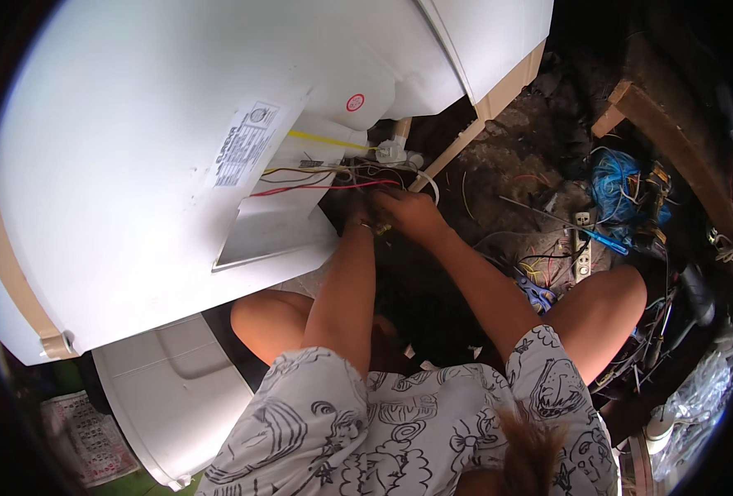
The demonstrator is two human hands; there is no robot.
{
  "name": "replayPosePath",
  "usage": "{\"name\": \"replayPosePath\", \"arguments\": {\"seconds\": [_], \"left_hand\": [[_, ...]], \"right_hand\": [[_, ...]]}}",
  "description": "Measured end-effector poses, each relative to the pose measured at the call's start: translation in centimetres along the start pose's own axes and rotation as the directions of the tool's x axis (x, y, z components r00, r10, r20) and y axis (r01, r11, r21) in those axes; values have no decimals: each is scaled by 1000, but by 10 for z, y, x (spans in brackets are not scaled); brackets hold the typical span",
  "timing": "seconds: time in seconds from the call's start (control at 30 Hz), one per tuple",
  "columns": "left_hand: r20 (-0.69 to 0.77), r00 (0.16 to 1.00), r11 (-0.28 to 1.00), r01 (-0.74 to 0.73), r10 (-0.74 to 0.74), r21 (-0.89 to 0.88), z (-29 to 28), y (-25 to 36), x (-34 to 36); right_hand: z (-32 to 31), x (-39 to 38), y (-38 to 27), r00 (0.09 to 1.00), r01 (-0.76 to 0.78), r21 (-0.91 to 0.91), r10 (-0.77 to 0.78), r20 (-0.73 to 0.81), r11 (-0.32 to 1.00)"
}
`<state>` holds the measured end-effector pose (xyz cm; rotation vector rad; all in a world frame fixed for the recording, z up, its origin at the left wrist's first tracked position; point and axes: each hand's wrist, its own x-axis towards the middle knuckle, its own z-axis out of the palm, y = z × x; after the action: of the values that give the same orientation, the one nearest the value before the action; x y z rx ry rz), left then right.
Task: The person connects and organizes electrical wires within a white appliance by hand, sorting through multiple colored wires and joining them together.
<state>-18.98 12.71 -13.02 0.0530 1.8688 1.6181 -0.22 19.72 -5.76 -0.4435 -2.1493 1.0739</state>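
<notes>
The fingers (389,197) of my right hand (416,217) bend inward close to my left hand (361,210), both at the red wires (300,189); it's dark there, so I cannot tell whether either of the 2 grips anything. Those wires stretch from the lower recess of the white appliance (152,124) to my hands. Just beyond sits a white plastic fitting (391,151). Off to my right lie a blue-handled screwdriver (606,240), a power strip (582,262) and a blue tangled bundle (614,178).
</notes>
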Motion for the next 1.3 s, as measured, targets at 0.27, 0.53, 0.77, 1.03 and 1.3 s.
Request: {"name": "replayPosePath", "arguments": {"seconds": [0.27,0.53,0.77,1.03,1.3], "left_hand": [[-284,876,905,-309,391,293,31,16,-129],[-218,963,925,66,-156,-373,-31,-7,-230],[209,820,507,507,-533,-697,-85,-80,-160],[-319,944,997,-83,78,-2,-40,-50,-196],[419,392,293,-914,819,281,-20,32,-190]], "right_hand": [[-2,-69,1,968,-171,36,175,-182,985],[-8,-77,-30,913,-227,181,274,-302,957],[-21,-36,-59,983,-100,69,109,-150,993],[-29,-24,-60,999,39,-193,-34,31,980],[-9,-26,-94,987,76,-186,-48,151,980]]}}
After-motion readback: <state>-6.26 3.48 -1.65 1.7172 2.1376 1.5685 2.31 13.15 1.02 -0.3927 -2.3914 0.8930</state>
